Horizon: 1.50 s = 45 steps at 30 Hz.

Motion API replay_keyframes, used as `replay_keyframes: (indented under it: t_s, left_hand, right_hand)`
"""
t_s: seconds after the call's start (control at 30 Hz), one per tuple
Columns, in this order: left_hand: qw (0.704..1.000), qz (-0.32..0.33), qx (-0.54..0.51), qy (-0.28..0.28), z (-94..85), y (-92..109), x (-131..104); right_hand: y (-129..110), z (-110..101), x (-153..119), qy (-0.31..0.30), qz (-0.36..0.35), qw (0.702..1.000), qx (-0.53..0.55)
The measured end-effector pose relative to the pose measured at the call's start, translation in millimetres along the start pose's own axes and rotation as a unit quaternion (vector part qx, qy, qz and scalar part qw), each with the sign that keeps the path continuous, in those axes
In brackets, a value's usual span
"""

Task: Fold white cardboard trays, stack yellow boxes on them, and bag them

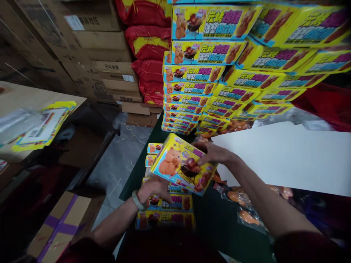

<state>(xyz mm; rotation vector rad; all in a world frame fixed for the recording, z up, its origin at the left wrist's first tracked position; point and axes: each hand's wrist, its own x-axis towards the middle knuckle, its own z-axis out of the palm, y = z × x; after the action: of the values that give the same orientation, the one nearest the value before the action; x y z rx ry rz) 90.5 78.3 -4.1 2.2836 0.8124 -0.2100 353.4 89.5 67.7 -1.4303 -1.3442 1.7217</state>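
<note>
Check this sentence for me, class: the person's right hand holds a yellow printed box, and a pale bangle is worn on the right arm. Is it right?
Not quite: the head view shows the pale bangle on the left arm. The right hand does hold the yellow printed box.

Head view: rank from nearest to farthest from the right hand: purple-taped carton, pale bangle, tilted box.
1. Tilted box: in the grasp of the right hand, touching it.
2. Pale bangle: to the left, below the box in the picture.
3. Purple-taped carton: far left, near the picture's bottom edge.
</note>
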Motion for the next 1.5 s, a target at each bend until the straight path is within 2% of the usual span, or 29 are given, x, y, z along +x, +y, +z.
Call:
replay_keyframes:
  t_s: [0.1, 0.23, 0.37, 0.47, 0.6, 0.77, 0.9, 1.0, 1.1, 1.2, 1.3, 1.43, 1.5]
  left_hand:
    - [0.999, 0.014, 0.035, -0.007, 4.3, 4.2, -7.2]
    - [0.996, 0.000, 0.094, 0.011, 13.8, 11.6, -12.8]
    - [0.987, 0.002, 0.149, 0.063, 24.1, 17.8, -18.2]
    - [0.985, 0.010, 0.162, 0.065, 27.8, 19.7, -22.3]
    - [0.986, 0.006, 0.151, 0.073, 31.1, 21.3, -28.7]
    - [0.987, -0.007, 0.112, 0.111, 36.8, 23.7, -36.2]
    - [0.988, -0.006, 0.098, 0.121, 41.6, 22.3, -38.2]
    - [0.988, -0.004, 0.091, 0.125, 45.9, 22.3, -41.5]
    - [0.986, -0.015, 0.097, 0.135, 47.9, 23.8, -45.1]
    - [0.986, -0.037, 0.098, 0.133, 45.7, 25.3, -45.4]
    - [0.986, -0.031, 0.088, 0.141, 44.5, 27.5, -46.8]
    - [0.983, 0.018, 0.048, 0.177, 51.3, 31.9, -64.3]
    - [0.971, 0.038, 0.001, 0.238, 50.9, 30.2, -76.3]
  right_hand:
    - [-2.3, -0.7, 36.7, -0.025, 0.028, 0.997, -0.061]
    - [-6.1, 5.0, 48.7, -0.033, 0.045, 0.996, -0.076]
    - [-21.3, 11.1, 54.4, -0.009, -0.013, 0.988, -0.153]
    - [-31.6, 16.5, 59.9, 0.013, -0.068, 0.970, -0.233]
    - [-33.9, 31.3, 55.1, 0.009, -0.096, 0.938, -0.332]
    - [-21.5, 50.4, 37.5, 0.073, -0.116, 0.912, -0.386]
    - [-16.1, 57.0, 32.0, 0.091, -0.123, 0.891, -0.427]
    - [-9.8, 62.5, 32.7, 0.106, -0.143, 0.860, -0.479]
    - [4.2, 73.0, 34.5, 0.101, -0.143, 0.830, -0.530]
    - [20.3, 84.4, 33.0, 0.076, -0.129, 0.827, -0.542]
    - [32.1, 92.7, 27.0, 0.085, -0.138, 0.815, -0.556]
    - [44.9, 105.1, 18.6, 0.098, -0.172, 0.787, -0.585]
    - [52.0, 113.6, 16.6, 0.110, -0.178, 0.768, -0.606]
